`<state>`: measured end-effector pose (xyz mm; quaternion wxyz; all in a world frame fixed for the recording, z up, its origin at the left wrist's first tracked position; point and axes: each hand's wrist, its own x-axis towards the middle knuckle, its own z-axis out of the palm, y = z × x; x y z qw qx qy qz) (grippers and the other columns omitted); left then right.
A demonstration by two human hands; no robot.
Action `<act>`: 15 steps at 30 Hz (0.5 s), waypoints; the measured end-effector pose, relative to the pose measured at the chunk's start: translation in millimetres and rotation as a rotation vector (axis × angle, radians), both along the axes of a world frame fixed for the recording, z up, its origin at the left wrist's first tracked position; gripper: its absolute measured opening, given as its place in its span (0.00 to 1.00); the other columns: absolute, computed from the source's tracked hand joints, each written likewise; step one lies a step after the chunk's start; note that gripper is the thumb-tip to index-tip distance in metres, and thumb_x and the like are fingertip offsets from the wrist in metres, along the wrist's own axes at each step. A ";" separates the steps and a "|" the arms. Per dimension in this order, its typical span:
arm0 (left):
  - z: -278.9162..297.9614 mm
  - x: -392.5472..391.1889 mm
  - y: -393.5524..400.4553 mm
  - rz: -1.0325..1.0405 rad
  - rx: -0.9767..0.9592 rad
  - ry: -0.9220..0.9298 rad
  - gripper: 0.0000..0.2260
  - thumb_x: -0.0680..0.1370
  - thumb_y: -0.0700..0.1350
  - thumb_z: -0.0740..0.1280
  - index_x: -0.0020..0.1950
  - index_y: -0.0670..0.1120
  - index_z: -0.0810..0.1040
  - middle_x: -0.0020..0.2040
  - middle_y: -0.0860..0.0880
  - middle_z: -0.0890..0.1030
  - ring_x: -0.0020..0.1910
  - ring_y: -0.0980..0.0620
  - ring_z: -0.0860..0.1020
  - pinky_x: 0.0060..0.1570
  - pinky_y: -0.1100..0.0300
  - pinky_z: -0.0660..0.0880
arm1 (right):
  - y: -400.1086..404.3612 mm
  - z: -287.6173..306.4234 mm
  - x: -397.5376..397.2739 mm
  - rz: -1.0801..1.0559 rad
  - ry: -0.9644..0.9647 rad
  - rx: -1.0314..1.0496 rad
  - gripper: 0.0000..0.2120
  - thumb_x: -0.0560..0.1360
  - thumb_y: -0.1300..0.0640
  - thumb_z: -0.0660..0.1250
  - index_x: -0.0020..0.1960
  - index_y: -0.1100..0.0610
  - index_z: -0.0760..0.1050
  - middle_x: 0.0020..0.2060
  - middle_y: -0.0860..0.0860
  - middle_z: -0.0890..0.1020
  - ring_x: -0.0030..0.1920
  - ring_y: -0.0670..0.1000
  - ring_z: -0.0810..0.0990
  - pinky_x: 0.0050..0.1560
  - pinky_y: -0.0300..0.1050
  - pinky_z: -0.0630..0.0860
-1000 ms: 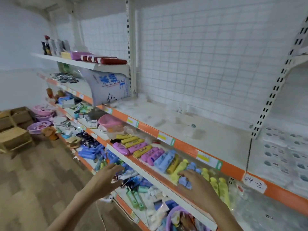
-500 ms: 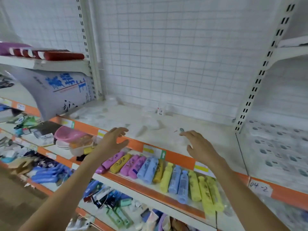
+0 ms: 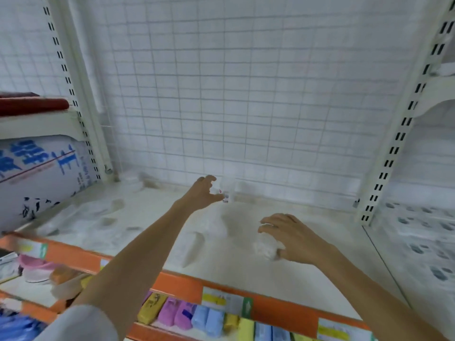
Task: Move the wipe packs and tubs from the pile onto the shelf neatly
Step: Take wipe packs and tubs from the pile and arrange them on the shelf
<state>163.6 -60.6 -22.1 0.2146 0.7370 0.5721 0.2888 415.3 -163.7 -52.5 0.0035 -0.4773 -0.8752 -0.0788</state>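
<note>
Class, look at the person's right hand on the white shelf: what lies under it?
Under the right hand a crumpled white item shows, resting on the shelf; the fingers curl over it. What it is, and the part beneath the palm, cannot be seen: blurred and covered.

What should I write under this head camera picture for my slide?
Left hand reaches a small clear bottle while right hand grasps another.

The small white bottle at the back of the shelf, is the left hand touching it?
Touching. In the head view the left hand's thumb meets the small white bottle.
</note>
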 end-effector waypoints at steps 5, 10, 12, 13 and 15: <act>-15.5 14.8 37.6 0.003 -0.055 -0.076 0.31 0.72 0.48 0.72 0.70 0.43 0.63 0.64 0.40 0.67 0.59 0.45 0.72 0.56 0.58 0.69 | 21.6 -3.4 -0.4 -0.234 0.498 -0.108 0.27 0.70 0.51 0.70 0.66 0.49 0.66 0.59 0.43 0.70 0.54 0.43 0.71 0.52 0.31 0.63; -29.4 18.6 70.2 -0.062 -0.134 -0.171 0.34 0.72 0.47 0.72 0.72 0.41 0.58 0.67 0.42 0.62 0.49 0.51 0.73 0.46 0.69 0.68 | 34.2 -10.4 -5.8 -0.448 1.065 -0.263 0.29 0.70 0.55 0.73 0.64 0.45 0.62 0.54 0.40 0.73 0.53 0.41 0.74 0.45 0.29 0.70; -34.1 20.4 82.2 -0.096 -0.169 -0.223 0.29 0.75 0.44 0.69 0.71 0.39 0.59 0.62 0.43 0.66 0.39 0.56 0.73 0.33 0.75 0.70 | 39.7 -14.4 -11.1 -0.515 1.202 -0.310 0.28 0.70 0.55 0.73 0.64 0.44 0.62 0.54 0.42 0.74 0.53 0.43 0.76 0.49 0.35 0.74; -35.1 19.9 86.2 -0.104 -0.182 -0.248 0.26 0.76 0.42 0.67 0.69 0.38 0.60 0.57 0.44 0.69 0.36 0.57 0.72 0.28 0.73 0.70 | 42.4 -15.1 -14.8 -0.551 1.268 -0.325 0.27 0.70 0.56 0.73 0.63 0.46 0.63 0.54 0.45 0.75 0.53 0.46 0.77 0.51 0.38 0.75; -40.3 15.7 95.3 -0.100 -0.195 -0.269 0.24 0.75 0.42 0.68 0.65 0.39 0.62 0.53 0.46 0.70 0.39 0.52 0.73 0.31 0.68 0.72 | 46.5 -16.3 -23.2 -0.609 1.425 -0.356 0.24 0.68 0.57 0.74 0.59 0.52 0.67 0.55 0.52 0.77 0.53 0.49 0.77 0.55 0.44 0.74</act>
